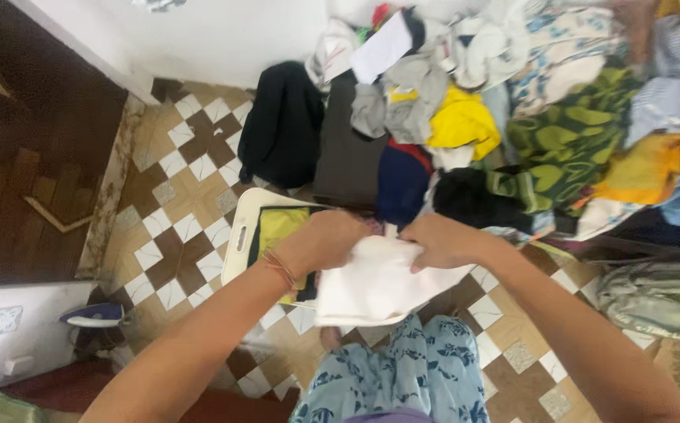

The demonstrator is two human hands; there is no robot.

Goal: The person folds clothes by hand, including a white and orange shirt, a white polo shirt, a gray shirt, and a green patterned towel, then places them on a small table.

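Both hands meet on a white cloth [375, 286], held in the air above the tiled floor [183, 196], over the person's blue-patterned trousers [402, 376]. The left hand [324, 243] has its fingers curled shut over the cloth's upper left edge; the right hand [442, 241] pinches the upper right edge, fingers [426, 262] folded down over the fabric. Gripped at the top like this, the cloth hangs slack below the fingers, its lower edge free, which looks like a way to keep it flat and off the floor. Just under the left hand lies a white tray [238, 235] with folded yellow and dark pieces in it. Beyond the fingers, a heap of mixed clothes [512, 102] sprawls. An iron [93, 316] sits well off to the left.
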